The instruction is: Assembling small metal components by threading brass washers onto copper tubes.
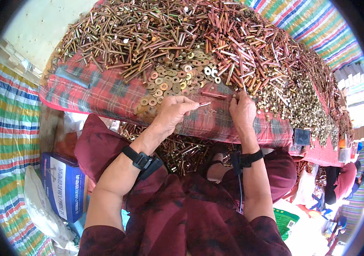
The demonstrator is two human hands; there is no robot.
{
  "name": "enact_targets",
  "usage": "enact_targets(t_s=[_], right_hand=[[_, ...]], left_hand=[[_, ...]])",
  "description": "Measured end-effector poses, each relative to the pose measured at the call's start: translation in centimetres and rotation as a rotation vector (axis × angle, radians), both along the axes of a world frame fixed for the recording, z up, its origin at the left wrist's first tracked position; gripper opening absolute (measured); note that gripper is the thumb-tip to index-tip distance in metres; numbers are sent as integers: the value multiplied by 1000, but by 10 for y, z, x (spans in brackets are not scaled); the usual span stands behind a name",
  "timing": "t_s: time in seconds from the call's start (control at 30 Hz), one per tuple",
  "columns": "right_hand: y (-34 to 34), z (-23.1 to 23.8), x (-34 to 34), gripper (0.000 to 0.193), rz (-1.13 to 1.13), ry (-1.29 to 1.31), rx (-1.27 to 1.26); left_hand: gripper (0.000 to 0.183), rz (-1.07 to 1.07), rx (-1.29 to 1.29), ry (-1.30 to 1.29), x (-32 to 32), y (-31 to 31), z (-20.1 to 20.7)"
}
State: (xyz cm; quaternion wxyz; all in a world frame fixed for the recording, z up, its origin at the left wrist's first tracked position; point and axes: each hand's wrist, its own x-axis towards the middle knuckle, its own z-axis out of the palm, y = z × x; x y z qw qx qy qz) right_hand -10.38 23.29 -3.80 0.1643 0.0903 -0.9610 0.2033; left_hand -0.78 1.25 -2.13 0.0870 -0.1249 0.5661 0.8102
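My left hand [174, 112] rests on the red plaid cloth [100, 91] and pinches a small copper-coloured bolt [204, 104] between thumb and fingers. My right hand [242, 112] lies beside it, fingertips down at the edge of the copper sleeves [241, 47]; whether it grips a piece I cannot tell. Just beyond the left hand lies a heap of flat washers [171, 79]. A loose copper sleeve [214, 94] lies between the hands and the heaps. Both wrists carry black bands.
Long bolts [122, 38] fill the far left of the table, small brass nuts [293, 104] the right. More assembled bolts [182, 151] lie in my lap area below the table edge. A blue box [64, 185] stands at my left. Striped tarpaulin [7, 123] surrounds the table.
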Motion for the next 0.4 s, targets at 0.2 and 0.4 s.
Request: enact_targets(t_s=[0.2, 0.4], right_hand=[[-5, -4, 12, 16, 74, 172, -67], [-5, 3, 3, 21, 23, 13, 46]], left_hand=[[14, 26, -17, 19, 1, -6, -2], [14, 49, 1, 10, 4, -5, 2]])
